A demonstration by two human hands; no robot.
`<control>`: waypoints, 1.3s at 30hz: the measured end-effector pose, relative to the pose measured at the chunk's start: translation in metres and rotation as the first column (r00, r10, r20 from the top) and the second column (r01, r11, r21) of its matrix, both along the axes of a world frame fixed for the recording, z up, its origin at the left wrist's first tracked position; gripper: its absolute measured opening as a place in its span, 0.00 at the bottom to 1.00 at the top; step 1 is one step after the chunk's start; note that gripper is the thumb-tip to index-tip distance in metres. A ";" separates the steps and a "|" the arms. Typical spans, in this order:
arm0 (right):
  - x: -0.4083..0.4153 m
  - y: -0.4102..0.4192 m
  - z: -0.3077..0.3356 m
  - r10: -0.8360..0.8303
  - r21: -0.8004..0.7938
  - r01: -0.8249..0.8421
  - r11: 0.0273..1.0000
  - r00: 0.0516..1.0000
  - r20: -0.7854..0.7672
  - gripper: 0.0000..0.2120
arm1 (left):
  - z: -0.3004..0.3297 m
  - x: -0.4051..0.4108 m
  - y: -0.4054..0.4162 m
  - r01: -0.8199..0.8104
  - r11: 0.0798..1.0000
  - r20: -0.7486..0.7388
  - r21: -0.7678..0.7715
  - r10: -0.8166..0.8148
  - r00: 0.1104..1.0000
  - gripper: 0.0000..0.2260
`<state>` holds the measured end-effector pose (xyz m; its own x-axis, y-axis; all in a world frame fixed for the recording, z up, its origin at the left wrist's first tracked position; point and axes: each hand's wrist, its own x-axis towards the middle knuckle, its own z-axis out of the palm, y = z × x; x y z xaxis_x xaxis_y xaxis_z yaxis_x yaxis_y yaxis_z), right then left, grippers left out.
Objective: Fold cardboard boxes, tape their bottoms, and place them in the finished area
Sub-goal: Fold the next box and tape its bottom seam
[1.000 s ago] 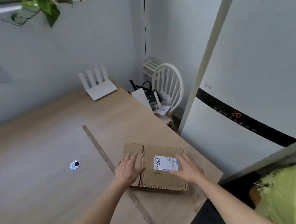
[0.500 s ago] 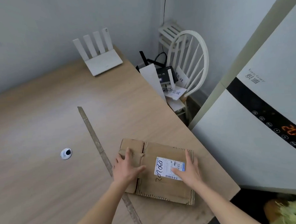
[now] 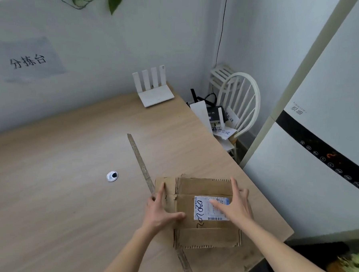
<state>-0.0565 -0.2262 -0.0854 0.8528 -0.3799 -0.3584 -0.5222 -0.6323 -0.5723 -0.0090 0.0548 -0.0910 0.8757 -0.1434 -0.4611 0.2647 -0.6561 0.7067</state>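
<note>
The left hand is lying flat, fingers straight, on the box's left side, its thumb reaching toward 3 o'clock across the cardboard. The right hand is resting open on the box's right part, fingers pointing to 12 o'clock and its thumb lying over the white label; neither hand is gripping anything. Compared with half a second ago, both hands are sitting a little farther apart, the right one now nearer the box's right edge with more of the label showing, and the box is lying squarer to the person. The flattened box is lying on the table near its corner at 5 o'clock, directly under both palms, with its near edge toward 6 o'clock past the wrists. A strip of tape is running along the table from 12 o'clock down beneath the box's left part. A router is standing at 12 o'clock by the wall, and a chair at 2 o'clock.
</note>
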 end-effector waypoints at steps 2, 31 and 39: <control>-0.015 0.014 0.017 0.035 -0.002 -0.035 0.999 0.998 0.060 0.59 | 0.014 -0.028 0.022 0.003 0.996 0.062 -0.092 0.003 0.998 0.62; -0.144 0.183 0.018 0.736 -0.209 -0.709 0.674 0.670 0.098 0.25 | 0.005 -0.262 0.180 -0.255 0.963 0.280 -0.087 0.269 0.921 0.48; -0.130 0.179 0.014 0.687 -0.077 -0.683 0.726 0.722 0.082 0.24 | -0.019 -0.264 0.184 -0.301 0.953 0.316 -0.019 0.291 0.903 0.28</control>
<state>-0.1860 -0.0474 -0.0710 0.9153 0.3103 -0.2566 0.1196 -0.8180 -0.5626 -0.2729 0.2388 -0.1101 0.9754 0.1545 -0.1575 0.2194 -0.6037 0.7665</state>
